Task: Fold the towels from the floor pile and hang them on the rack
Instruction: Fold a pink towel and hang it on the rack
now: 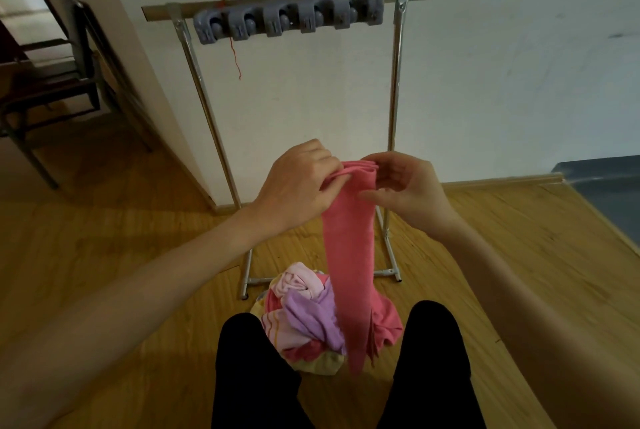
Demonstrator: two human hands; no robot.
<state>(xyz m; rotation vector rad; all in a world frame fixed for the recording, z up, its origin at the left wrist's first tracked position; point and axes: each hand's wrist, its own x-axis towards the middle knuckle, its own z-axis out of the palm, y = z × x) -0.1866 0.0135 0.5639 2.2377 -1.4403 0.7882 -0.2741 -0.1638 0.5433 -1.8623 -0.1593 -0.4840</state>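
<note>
A pink towel hangs as a long narrow strip, folded lengthwise, its lower end reaching the floor pile. My left hand pinches its top edge from the left. My right hand grips the same top edge from the right. Below, between my knees, lies the pile of towels in pale pink, lilac, striped and yellow cloth. The metal rack stands against the wall behind, with a grey row of clip holders on its top bar and nothing hanging on it.
My legs in black trousers frame the pile on the wooden floor. A dark chair stands at the left beyond a wall corner. A blue-grey surface sits at the far right. A red thread dangles from the holders.
</note>
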